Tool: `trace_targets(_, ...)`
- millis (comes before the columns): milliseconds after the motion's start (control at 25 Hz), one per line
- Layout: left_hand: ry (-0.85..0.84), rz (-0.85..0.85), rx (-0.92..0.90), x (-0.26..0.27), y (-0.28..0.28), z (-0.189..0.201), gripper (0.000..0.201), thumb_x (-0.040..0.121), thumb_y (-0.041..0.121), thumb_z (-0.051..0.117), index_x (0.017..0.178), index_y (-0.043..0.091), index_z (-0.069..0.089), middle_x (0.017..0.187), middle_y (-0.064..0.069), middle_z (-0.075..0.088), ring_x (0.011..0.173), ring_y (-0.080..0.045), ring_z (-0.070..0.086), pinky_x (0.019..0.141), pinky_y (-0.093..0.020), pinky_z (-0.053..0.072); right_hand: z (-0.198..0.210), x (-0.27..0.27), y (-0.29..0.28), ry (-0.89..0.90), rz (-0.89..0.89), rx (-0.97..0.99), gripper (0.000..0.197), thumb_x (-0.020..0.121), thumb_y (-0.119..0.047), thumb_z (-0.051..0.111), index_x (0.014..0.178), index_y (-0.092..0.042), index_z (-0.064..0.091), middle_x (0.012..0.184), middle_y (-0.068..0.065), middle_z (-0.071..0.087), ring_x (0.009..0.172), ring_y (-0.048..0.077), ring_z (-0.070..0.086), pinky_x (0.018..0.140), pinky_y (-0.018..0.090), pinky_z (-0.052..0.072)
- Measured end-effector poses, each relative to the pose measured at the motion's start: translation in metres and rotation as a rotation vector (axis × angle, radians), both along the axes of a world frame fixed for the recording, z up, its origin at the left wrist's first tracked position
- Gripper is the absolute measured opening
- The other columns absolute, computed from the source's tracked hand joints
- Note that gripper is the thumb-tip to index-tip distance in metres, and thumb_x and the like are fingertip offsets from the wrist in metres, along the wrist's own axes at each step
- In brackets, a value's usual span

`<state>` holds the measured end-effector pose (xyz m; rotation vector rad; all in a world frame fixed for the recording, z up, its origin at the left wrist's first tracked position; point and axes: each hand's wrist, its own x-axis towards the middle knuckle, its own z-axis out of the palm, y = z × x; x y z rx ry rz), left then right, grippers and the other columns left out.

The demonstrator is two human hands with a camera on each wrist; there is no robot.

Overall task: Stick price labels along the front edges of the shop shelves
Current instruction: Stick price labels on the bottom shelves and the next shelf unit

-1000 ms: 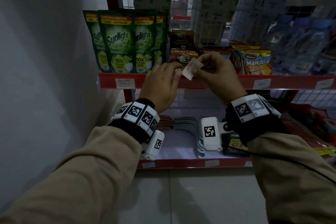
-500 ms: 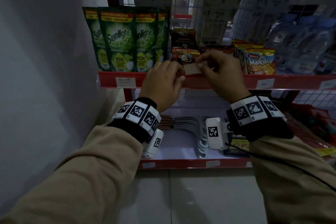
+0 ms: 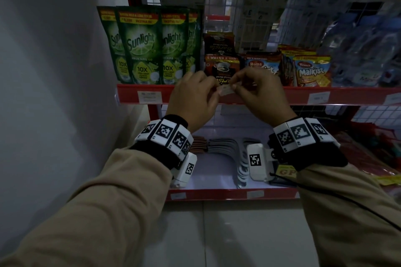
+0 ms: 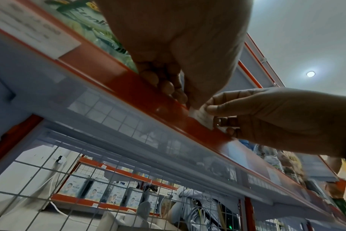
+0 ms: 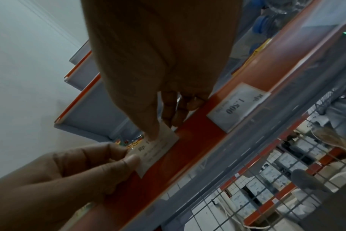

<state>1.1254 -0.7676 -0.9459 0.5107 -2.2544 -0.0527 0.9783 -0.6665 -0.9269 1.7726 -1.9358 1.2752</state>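
A small white price label lies against the red front edge of the upper shelf, below the coffee sachets. My left hand pinches its left end and my right hand pinches its right end. In the right wrist view the label shows "Rp" print; the right thumb presses on it, and the left hand grips its lower end. In the left wrist view the label sits on the red strip between both hands.
Other labels are stuck on this edge at the left and right. Green Sunlight pouches, coffee sachets, Malkist packs and water bottles stand above. A lower shelf holds hangers. A white wall stands on the left.
Both hands have brought the label down from in front of the sachets onto the red shelf edge, and it now lies flat along it.
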Motion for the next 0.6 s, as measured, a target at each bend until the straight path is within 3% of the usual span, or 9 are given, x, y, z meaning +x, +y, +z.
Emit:
trace_targets(80,-0.008,0.006,-0.023,-0.001,0.002,0.0,0.021,0.09,0.026,0.057,0.097,0.009,0.066,0.091,-0.01,0.058,0.089,-0.029,0.05,0.074,-0.038,0.04,0.001,-0.003,0.005,0.084,-0.04,0.052,0.006,0.086,-0.018,0.065,0.091,-0.015,0.067,0.087,0.004,0.059,0.084,0.019,0.056,0.075,0.036,0.048)
trace_targets(160,-0.018,0.002,-0.048,0.001,0.002,0.001,0.022,0.09,0.025,0.056,0.096,0.008,0.068,0.09,-0.011,0.058,0.088,-0.03,0.051,0.073,-0.039,0.041,0.003,-0.007,0.009,0.129,-0.038,0.125,0.009,0.083,-0.018,0.067,0.092,-0.014,0.068,0.087,0.004,0.06,0.085,0.022,0.054,0.077,0.042,0.048)
trace_targets(400,-0.066,0.005,-0.145,0.002,0.002,0.001,0.024,0.092,0.022,0.054,0.086,0.002,0.067,0.086,-0.014,0.056,0.083,-0.032,0.05,0.069,-0.041,0.041,0.006,-0.01,0.01,0.285,-0.095,0.255,0.014,0.085,-0.018,0.067,0.097,-0.012,0.07,0.097,0.009,0.057,0.097,0.028,0.052,0.08,0.034,0.041)
trace_targets(600,-0.097,-0.007,-0.125,0.002,0.001,0.001,0.023,0.094,0.022,0.051,0.093,0.003,0.065,0.09,-0.015,0.056,0.088,-0.032,0.049,0.073,-0.042,0.039,0.008,-0.011,0.011,0.303,-0.096,0.292,0.014,0.086,-0.021,0.068,0.097,-0.013,0.069,0.097,0.01,0.056,0.097,0.03,0.052,0.081,0.039,0.043)
